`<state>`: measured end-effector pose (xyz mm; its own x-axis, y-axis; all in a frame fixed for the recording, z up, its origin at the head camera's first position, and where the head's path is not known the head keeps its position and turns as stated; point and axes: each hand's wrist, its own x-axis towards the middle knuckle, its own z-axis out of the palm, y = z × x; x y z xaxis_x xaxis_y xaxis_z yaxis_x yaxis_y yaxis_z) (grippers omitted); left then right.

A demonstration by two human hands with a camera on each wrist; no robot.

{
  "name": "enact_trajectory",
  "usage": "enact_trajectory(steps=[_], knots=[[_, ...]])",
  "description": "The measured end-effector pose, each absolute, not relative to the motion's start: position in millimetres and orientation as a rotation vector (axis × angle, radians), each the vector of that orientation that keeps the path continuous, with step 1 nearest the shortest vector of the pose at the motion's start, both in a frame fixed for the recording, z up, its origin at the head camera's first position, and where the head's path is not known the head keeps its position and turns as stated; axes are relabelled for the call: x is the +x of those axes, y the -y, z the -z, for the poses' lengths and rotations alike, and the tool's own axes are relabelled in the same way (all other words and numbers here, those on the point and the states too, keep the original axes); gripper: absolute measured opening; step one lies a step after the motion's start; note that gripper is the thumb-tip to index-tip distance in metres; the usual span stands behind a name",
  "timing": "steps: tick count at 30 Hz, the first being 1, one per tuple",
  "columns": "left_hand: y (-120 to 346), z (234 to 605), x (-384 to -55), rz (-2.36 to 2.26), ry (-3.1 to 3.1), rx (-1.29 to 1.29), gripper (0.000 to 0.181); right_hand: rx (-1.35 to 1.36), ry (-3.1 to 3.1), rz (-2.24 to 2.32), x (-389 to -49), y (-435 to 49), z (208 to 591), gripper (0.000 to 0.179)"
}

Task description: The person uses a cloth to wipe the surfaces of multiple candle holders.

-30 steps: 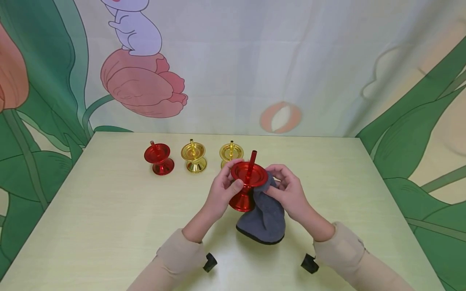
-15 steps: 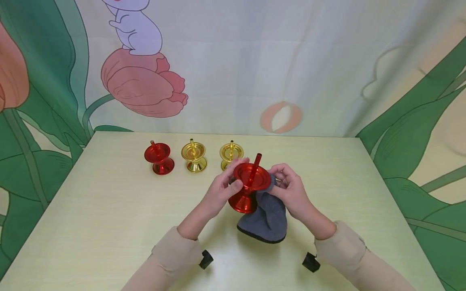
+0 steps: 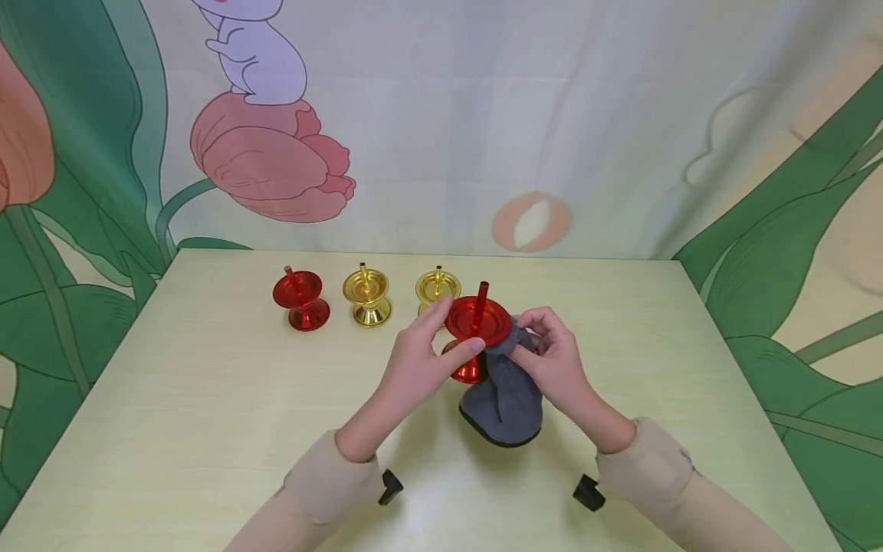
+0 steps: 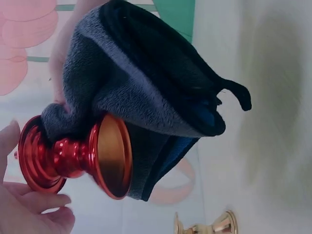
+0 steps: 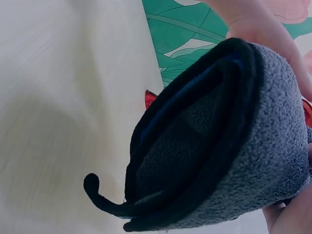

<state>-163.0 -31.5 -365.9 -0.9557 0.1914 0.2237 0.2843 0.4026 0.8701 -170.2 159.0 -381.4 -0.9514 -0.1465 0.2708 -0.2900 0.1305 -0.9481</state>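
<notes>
My left hand (image 3: 421, 356) grips a shiny red metal candle holder (image 3: 495, 326) by its upper dish, thumb at the front and fingers at the far left side. The holder is up off the table, its central tube pointing upward. A grey-blue cloth (image 3: 507, 402) with a dark edge is pinched in my right hand (image 3: 557, 360) against the right side of the dish. Most of the cloth hangs down below. In the left wrist view, the cloth (image 4: 131, 92) lies along the holder's stem, and the hollow base (image 4: 114, 156) shows. The right wrist view has the cloth's folds and loop in front.
At the back of the table (image 3: 207, 399) stand another red candle holder (image 3: 303, 295) and two gold ones. The first gold candle holder (image 3: 368, 291) stands in the middle; the other gold candle holder (image 3: 438, 285) is partly covered by my left hand. A printed curtain (image 3: 428, 115) hangs behind.
The red candle holder first leans right, then comes more upright and slightly farther from me. My left thumb reaches further across beneath the dish. The cloth and right hand shift slightly.
</notes>
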Motion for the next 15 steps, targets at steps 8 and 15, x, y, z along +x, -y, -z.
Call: enact_trajectory(steps=[8, 15], knots=[[24.3, 371.8, -174.4, 1.611, 2.546, -0.372, 0.072, 0.382, 2.298, -1.937, -171.8, -160.9, 381.4, 0.023], [32.5, 380.5, -191.5, 1.912, 2.582, -0.396, 0.064, 0.375, 2.269, -2.154, -180.9, -169.0, 385.9, 0.025]])
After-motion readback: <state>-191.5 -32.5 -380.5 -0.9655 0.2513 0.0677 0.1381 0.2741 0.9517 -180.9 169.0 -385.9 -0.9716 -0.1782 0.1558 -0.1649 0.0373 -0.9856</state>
